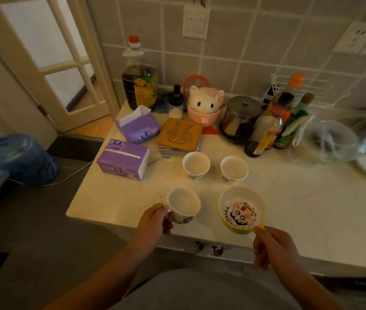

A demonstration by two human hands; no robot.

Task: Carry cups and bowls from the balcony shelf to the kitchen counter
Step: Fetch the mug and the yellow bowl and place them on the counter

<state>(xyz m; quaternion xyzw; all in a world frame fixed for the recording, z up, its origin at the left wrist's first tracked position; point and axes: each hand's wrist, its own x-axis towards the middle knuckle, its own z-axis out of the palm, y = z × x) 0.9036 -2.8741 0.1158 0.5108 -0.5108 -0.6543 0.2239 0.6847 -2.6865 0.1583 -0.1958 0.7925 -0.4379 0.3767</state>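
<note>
My left hand (154,220) grips the handle of a white cup (183,205) over the front edge of the pale kitchen counter (121,198). My right hand (271,246) pinches the small handle of a yellow-rimmed bowl (242,209) with a cartoon picture inside, held tilted just above the counter. Two more white cups, one on the left (195,165) and one on the right (234,170), stand upright side by side further back on the counter.
Two purple tissue packs (123,161) lie at the counter's left. Behind the cups are a wooden trivet (179,134), a cat-shaped pink container (205,106), an oil bottle (140,74), a steel pot (241,118), sauce bottles (276,124) and plastic bags (331,139). A blue water jug (21,159) stands on the floor.
</note>
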